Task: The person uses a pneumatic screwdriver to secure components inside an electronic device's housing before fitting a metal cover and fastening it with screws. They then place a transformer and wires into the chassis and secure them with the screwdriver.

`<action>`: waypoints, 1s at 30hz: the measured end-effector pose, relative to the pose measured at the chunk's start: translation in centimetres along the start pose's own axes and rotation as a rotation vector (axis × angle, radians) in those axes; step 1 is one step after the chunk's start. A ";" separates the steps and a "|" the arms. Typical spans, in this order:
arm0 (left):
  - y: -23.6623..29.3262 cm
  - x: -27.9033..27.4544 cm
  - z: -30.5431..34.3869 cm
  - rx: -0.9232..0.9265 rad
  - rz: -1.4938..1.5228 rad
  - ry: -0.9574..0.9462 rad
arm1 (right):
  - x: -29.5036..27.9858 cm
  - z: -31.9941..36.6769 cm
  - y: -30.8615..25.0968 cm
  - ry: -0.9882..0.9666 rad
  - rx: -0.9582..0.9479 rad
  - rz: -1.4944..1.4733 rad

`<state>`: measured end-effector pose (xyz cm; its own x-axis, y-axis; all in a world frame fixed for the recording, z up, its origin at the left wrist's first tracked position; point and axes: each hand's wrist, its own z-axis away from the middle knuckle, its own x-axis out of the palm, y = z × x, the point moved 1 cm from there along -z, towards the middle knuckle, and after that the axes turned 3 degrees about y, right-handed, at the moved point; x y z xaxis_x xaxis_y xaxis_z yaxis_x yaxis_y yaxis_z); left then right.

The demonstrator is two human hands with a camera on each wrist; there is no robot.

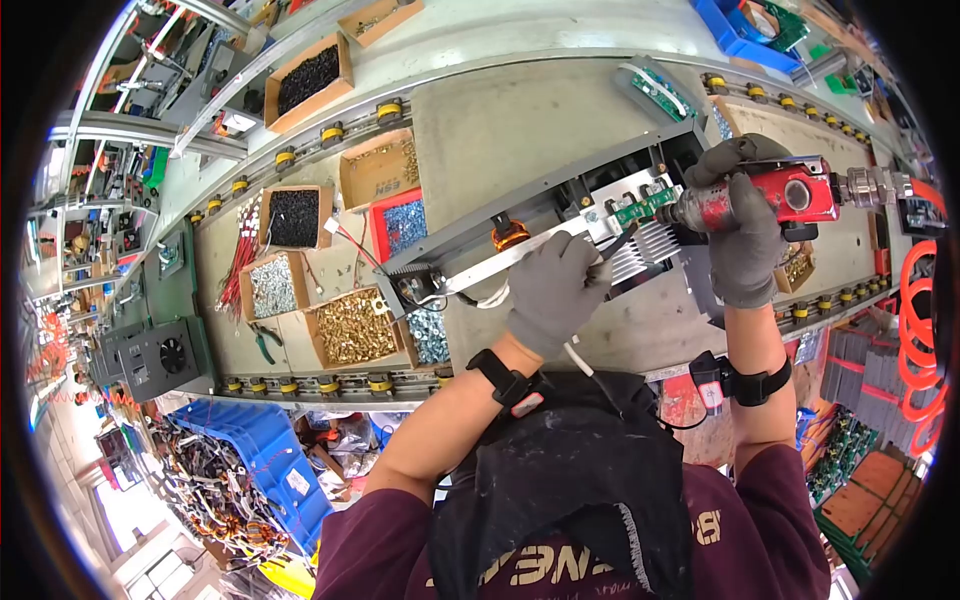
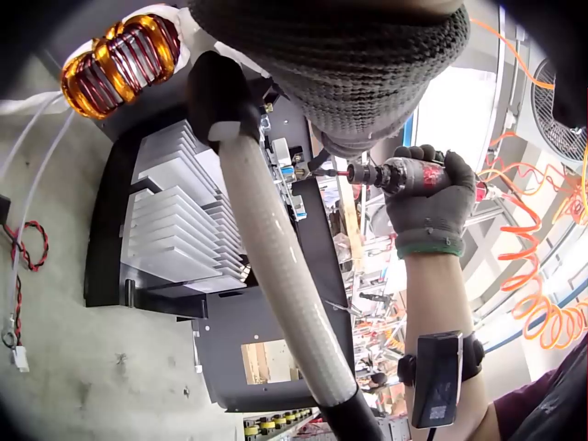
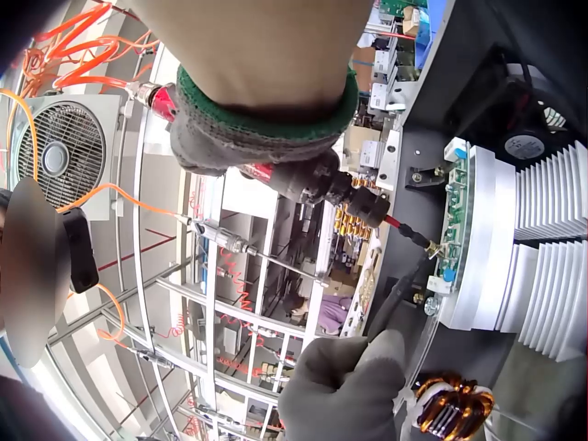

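The right hand, in a grey glove, grips a red air screwdriver, also seen in the right wrist view. Its bit meets a screw at the green circuit board beside silver heatsinks. In a grey glove, the left hand pinches a black-sleeved cable end whose tip lies at that same screw. Both hands are over a long black metal housing. A copper-wound coil sits inside the housing, near the left hand.
Boxes of brass screws, silver screws and black parts stand left of the housing, near green-handled pliers. A circuit board lies behind it. Orange air hose coils at the right; a blue bin stands below the bench.
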<state>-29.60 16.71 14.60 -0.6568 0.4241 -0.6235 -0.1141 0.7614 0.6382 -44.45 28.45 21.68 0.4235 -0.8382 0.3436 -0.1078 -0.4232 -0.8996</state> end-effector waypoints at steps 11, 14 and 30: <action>0.8 0.9 -3.2 0.133 -0.196 -0.843 | 1.7 -0.1 -0.6 -0.160 -0.050 0.185; 0.9 0.6 -3.7 0.103 -0.204 -0.916 | 2.2 0.2 -0.4 -0.202 0.015 0.177; 1.3 -0.7 -2.5 0.102 -0.275 -0.873 | 2.6 1.0 -2.3 -0.387 0.017 0.335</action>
<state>-31.15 16.18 16.95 0.1837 0.4096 -0.8936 -0.0894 0.9123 0.3997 -42.19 27.60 24.36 0.6708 -0.7365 -0.0865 -0.2810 -0.1445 -0.9488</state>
